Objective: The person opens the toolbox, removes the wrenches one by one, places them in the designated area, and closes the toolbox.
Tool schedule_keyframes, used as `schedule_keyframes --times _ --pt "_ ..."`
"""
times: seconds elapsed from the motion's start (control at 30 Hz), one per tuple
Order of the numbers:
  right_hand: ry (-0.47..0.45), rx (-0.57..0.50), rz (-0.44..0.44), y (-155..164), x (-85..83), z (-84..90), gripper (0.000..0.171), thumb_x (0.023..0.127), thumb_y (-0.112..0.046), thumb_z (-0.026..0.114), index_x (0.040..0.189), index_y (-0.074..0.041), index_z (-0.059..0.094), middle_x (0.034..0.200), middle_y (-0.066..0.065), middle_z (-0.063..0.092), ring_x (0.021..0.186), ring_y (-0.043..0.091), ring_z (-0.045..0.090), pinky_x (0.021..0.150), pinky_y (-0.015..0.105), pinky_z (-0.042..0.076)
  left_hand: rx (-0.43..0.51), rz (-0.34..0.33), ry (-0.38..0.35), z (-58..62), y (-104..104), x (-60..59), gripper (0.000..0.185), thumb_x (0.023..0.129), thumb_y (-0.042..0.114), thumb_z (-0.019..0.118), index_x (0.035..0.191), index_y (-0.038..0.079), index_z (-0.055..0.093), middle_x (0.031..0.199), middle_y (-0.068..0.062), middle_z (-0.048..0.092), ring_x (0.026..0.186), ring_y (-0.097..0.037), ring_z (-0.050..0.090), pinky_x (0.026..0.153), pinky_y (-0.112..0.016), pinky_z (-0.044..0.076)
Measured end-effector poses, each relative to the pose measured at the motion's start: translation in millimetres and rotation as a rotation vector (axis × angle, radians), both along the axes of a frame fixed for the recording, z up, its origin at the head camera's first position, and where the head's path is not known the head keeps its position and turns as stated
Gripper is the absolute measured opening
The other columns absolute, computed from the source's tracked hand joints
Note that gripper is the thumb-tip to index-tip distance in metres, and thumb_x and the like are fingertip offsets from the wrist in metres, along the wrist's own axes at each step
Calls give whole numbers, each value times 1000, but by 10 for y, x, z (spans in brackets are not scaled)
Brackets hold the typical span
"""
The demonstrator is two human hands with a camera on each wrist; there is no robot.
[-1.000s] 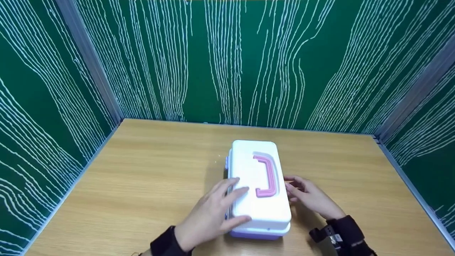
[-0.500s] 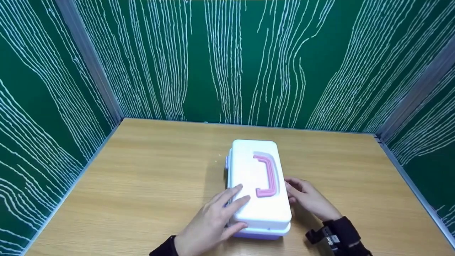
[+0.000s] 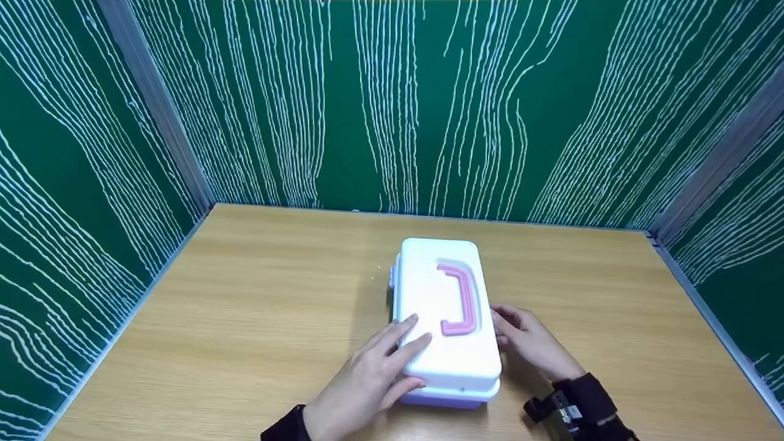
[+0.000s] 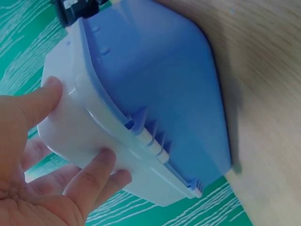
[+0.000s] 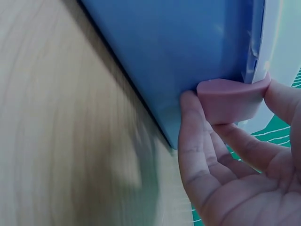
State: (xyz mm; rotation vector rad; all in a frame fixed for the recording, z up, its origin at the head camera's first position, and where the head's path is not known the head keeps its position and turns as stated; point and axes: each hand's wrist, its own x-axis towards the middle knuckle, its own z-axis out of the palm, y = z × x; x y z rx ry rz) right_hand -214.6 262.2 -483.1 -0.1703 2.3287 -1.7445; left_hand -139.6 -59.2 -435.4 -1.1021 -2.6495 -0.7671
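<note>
A closed storage box [image 3: 438, 355] with a white lid, a blue-purple base and a pink carry handle [image 3: 463, 303] lying flat in the lid stands on the table. My left hand [image 3: 370, 373] rests on the lid's near left corner, fingers spread over the top and side, thumb at the near end. In the left wrist view the hinge side [image 4: 150, 141] shows beside those fingers. At the box's right side my right hand [image 3: 536, 343] holds a pink latch [image 5: 230, 101] between thumb and fingers, one fingertip touching the blue wall. The head view hides that latch.
A wooden table [image 3: 275, 294] carries the box. Green panels [image 3: 343, 153] with wavy white lines enclose its back and both sides, with grey posts [image 3: 159, 116] at the corners. A few tiny pale specks lie left of the box.
My left hand has settled lower on the lid's near left corner, its thumb shifting slightly left. My right hand keeps its place at the right side. The lid stays closed.
</note>
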Motion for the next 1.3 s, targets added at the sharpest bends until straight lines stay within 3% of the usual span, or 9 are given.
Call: schedule_keyframes --times 0.23,0.47,0.8,1.13,1.3 --pt "6 13 -23 -8 1 -7 62 102 -39 56 142 7 47 132 22 60 103 18 67 89 26 57 -1 11 -2 -15 3 6 59 99 48 53 154 30 39 164 -5 30 144 -33 42 110 -51 46" --pt "10 18 -34 0 -6 -16 60 102 -37 57 142 7 48 123 19 64 93 16 66 82 26 58 0 20 -43 -12 7 5 59 99 51 52 154 33 39 164 -4 30 145 -32 41 110 -50 45" --pt "-19 -31 -28 1 -29 -43 58 102 -34 58 139 9 49 113 11 64 87 12 64 76 23 57 22 14 105 -49 5 -2 58 98 47 57 151 25 46 160 -9 39 137 -36 51 105 -52 51" --pt "-25 -38 -50 -2 -15 -39 57 101 -34 60 139 7 50 107 8 63 77 9 59 70 22 56 5 31 70 -34 1 3 59 98 50 56 151 28 45 161 -7 37 139 -34 49 107 -52 49" --pt "0 5 -108 -20 -5 -12 55 99 -32 63 137 7 53 111 13 67 85 15 66 75 25 59 -6 34 44 -27 2 3 59 98 51 54 152 29 44 162 -7 35 141 -34 47 108 -52 48"
